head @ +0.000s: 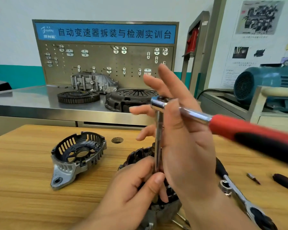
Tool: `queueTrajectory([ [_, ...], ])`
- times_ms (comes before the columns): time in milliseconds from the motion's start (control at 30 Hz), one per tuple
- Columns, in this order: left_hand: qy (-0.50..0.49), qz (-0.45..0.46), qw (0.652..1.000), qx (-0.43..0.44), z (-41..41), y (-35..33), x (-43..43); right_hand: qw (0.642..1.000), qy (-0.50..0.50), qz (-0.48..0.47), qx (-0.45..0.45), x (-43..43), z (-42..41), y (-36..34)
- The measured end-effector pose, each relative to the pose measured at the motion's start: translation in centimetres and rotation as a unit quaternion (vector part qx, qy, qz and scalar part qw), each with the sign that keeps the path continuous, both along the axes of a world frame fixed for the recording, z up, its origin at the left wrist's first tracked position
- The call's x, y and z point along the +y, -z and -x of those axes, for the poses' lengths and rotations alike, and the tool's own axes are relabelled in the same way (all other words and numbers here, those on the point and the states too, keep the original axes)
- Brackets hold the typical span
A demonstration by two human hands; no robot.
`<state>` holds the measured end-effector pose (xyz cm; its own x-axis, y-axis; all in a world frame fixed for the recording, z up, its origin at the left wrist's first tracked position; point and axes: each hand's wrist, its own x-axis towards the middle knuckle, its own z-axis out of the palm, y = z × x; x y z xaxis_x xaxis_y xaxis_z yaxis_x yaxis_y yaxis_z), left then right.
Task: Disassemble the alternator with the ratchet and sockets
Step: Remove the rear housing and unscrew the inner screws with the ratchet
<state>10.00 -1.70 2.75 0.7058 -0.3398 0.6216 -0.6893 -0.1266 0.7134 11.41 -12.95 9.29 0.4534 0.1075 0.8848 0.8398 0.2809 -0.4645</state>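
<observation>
Left hand [133, 188] pinches the upright chrome extension bar [158, 138] standing on the dark copper-wound alternator body [138, 156], near centre of the wooden table [23, 163], while the right hand [186, 141], fingers spread straight, rests against the red-handled chrome ratchet [239, 128].

Front-left of wooden table [23, 196]: bare, free reach. Removed end housing [76, 156] blocks left-centre; narrow bare strip between it and alternator body [165, 211]. Over body: upright extension bar [158, 138], left hand [135, 188] pinching its foot, right hand [181, 130] fingers spread beside it, so top approach blocked. Red-handled ratchet [239, 130] bars air rightward. Below it, second ratchet [239, 195], bit [253, 178] and dark tool [284, 181] clutter right side.
</observation>
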Motion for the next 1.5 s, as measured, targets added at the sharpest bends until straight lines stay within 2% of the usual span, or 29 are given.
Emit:
queueTrajectory([
  [67,-0.001,-0.019,1.000,-0.017,0.1,-0.2,0.1,0.984,-0.143,-0.046,0.100,0.3,0.3,-0.3],
  [167,-0.007,-0.036,0.999,-0.016,0.2,-0.3,0.2,0.967,-0.190,-0.057,0.158,0.4,0.4,-0.4],
  [233,0.011,-0.033,0.999,-0.003,0.1,-0.5,0.2,0.979,-0.142,-0.064,0.133,0.2,0.1,-0.2],
  [267,0.016,-0.030,0.999,0.004,0.0,-0.6,0.1,0.990,-0.078,-0.044,0.112,0.2,0.0,-0.4],
  [300,0.018,-0.025,0.999,0.010,0.0,-0.6,0.1,0.996,-0.002,0.018,0.092,0.2,-0.1,-0.9],
  [367,0.015,-0.003,0.999,0.028,0.0,-0.5,-0.1,0.975,0.101,0.192,0.052,-0.3,-0.6,-1.0],
  [433,0.013,0.012,0.998,0.055,0.1,-0.4,-0.2,0.973,0.161,0.150,-0.068,-0.6,-0.3,-0.2],
  [467,0.008,0.008,0.998,0.055,0.1,-0.4,-0.2,0.981,0.147,0.100,-0.072,-0.9,-0.4,0.5],
  [533,-0.007,-0.009,1.000,0.020,0.1,-0.2,-0.1,0.999,0.001,0.036,-0.023,-0.3,0.6,0.4],
  [567,-0.009,-0.016,1.000,0.004,0.1,-0.2,0.0,0.996,-0.085,0.016,0.017,-0.1,0.5,-0.2],
  [633,-0.021,-0.022,1.000,-0.003,0.2,-0.1,0.0,0.980,-0.174,-0.004,0.096,0.3,0.4,-0.4],
  [733,-0.023,-0.034,0.999,-0.017,0.2,-0.2,-0.1,0.969,-0.199,-0.010,0.147,0.3,0.2,-0.3],
  [800,-0.016,-0.038,0.999,-0.023,0.2,-0.4,-0.2,0.979,-0.166,-0.021,0.114,0.1,0.1,-0.1],
  [833,-0.018,-0.040,0.999,-0.020,0.2,-0.4,-0.2,0.989,-0.118,-0.007,0.090,0.2,-0.1,-0.5],
  [900,-0.026,-0.030,0.999,-0.012,0.2,-0.4,-0.2,0.988,0.034,0.115,0.097,0.4,-0.6,-1.0],
  [933,-0.028,-0.023,0.999,-0.006,0.2,-0.3,-0.2,0.974,0.059,0.189,0.108,-0.2,-0.7,-0.5],
  [1000,-0.036,-0.026,0.999,0.001,0.2,-0.3,-0.2,0.958,0.056,0.258,0.115,-1.0,-0.7,0.2],
  [1033,-0.040,-0.034,0.999,-0.003,0.1,-0.2,-0.2,0.944,0.072,0.282,0.152,-0.5,-0.9,-0.2],
  [1067,-0.038,-0.039,0.998,-0.010,0.1,-0.2,-0.2,0.961,0.051,0.231,0.145,-0.2,-1.0,-0.2],
  [1100,-0.033,-0.041,0.998,-0.017,0.1,-0.2,-0.1,0.981,-0.035,0.135,0.136,-0.3,-0.7,0.1],
  [1133,-0.029,-0.042,0.999,-0.019,0.1,-0.2,-0.1,0.983,-0.116,0.035,0.139,-0.4,-0.4,-0.1],
  [1200,-0.029,-0.044,0.999,-0.012,0.3,-0.3,-0.1,0.961,-0.222,-0.035,0.162,-0.4,0.4,-0.1],
  [1233,-0.027,-0.047,0.998,-0.011,0.3,-0.4,0.0,0.959,-0.222,-0.042,0.171,-0.3,0.2,-0.5],
  [1333,-0.003,-0.046,0.999,-0.008,0.3,-0.7,0.0,0.972,-0.167,-0.046,0.159,-0.1,0.7,-0.7],
  [1433,0.000,-0.032,0.999,0.028,0.3,-0.6,-0.2,0.999,0.029,-0.002,0.027,-0.4,1.5,-1.4],
  [1500,-0.008,0.012,0.997,0.079,0.4,-0.4,-0.3,0.994,0.089,0.062,-0.013,-1.0,1.2,-2.2],
])
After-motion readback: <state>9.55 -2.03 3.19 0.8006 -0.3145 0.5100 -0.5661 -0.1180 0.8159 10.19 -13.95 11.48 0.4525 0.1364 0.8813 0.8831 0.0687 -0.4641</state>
